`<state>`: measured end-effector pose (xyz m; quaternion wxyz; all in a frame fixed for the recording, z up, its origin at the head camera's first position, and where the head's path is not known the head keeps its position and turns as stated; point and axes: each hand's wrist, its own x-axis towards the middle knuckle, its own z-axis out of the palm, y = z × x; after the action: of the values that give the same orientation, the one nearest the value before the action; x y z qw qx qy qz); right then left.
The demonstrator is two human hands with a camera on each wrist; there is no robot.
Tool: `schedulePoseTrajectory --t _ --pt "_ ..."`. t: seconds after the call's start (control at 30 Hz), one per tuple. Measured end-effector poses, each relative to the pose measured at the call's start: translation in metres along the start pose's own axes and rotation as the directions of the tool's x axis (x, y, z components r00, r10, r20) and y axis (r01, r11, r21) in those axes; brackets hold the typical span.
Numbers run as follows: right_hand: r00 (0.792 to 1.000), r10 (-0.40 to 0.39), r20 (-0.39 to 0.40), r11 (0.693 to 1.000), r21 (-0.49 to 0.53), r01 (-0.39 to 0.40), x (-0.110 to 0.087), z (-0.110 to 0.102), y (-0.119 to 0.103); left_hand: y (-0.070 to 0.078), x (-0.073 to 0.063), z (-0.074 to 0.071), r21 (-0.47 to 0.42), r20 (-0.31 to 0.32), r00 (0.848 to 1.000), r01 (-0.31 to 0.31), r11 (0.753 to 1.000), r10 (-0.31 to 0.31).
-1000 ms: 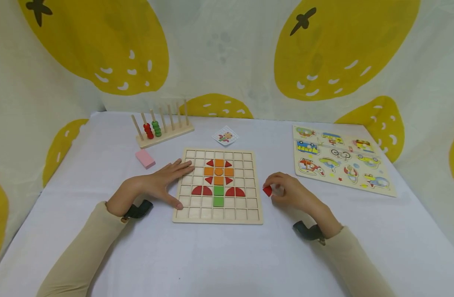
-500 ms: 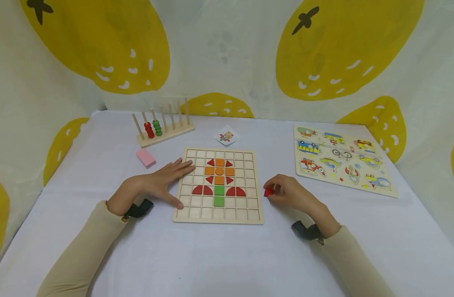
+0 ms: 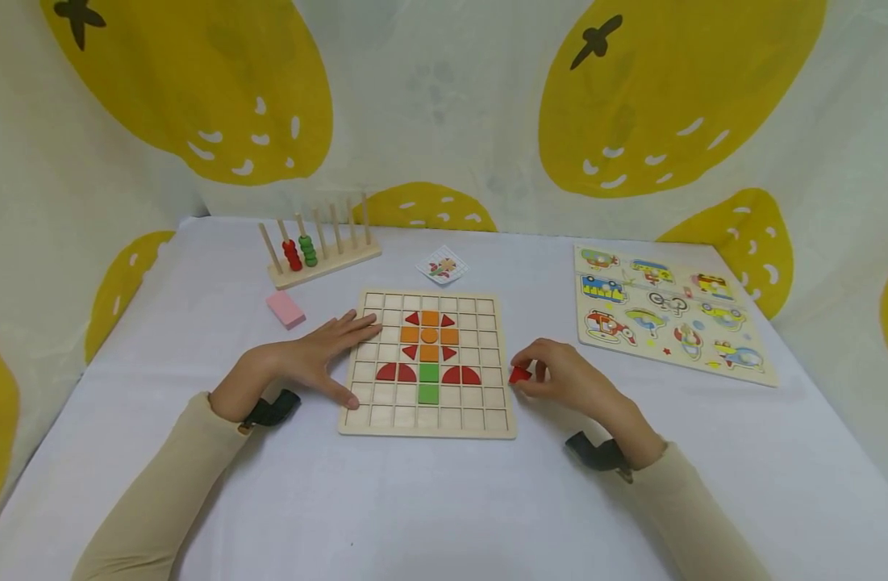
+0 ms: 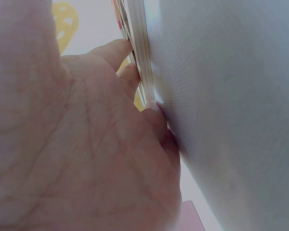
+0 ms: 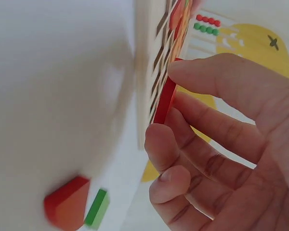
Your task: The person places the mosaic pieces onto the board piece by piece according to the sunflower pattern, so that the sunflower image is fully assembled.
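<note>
A square wooden grid board (image 3: 404,416) lies mid-table, with orange, red and green tiles set in its cells in a flower-like pattern. My left hand (image 3: 309,355) rests spread at the board's left edge, fingertips and thumb touching it. Just off the right edge, my right hand (image 3: 570,379) pinches a red tile (image 3: 519,374) between thumb and fingers; fingers partly cover its shape. In the right wrist view the red tile (image 5: 164,101) is seen edge-on, near the board's side. Another red piece (image 5: 67,204) and a green piece (image 5: 97,209) lie on the table there.
Behind the board lies a small pattern card (image 3: 442,265). A wooden peg stand (image 3: 327,266) with red and green beads stands at the back left, near a pink block (image 3: 285,310). A vehicle puzzle board (image 3: 647,323) lies at the right.
My right hand has moved slightly left, closer to the board, and the red tile has turned in its fingers. My left hand stays in place.
</note>
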<state>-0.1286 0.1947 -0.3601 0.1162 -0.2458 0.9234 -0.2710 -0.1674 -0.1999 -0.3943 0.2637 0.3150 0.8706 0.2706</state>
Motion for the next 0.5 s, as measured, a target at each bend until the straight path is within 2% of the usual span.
schedulePoseTrajectory --t 0.3,0.5 --pt "0.998 -0.023 0.063 1.0 -0.014 0.024 0.005 0.011 -0.019 0.0 0.001 0.001 0.011 0.005 1.0 0.006 1.0 -0.006" --pt "0.99 -0.085 0.108 0.996 -0.007 0.087 0.015 0.022 -0.035 0.0 0.001 0.0 0.005 0.005 1.0 0.004 1.0 -0.004"
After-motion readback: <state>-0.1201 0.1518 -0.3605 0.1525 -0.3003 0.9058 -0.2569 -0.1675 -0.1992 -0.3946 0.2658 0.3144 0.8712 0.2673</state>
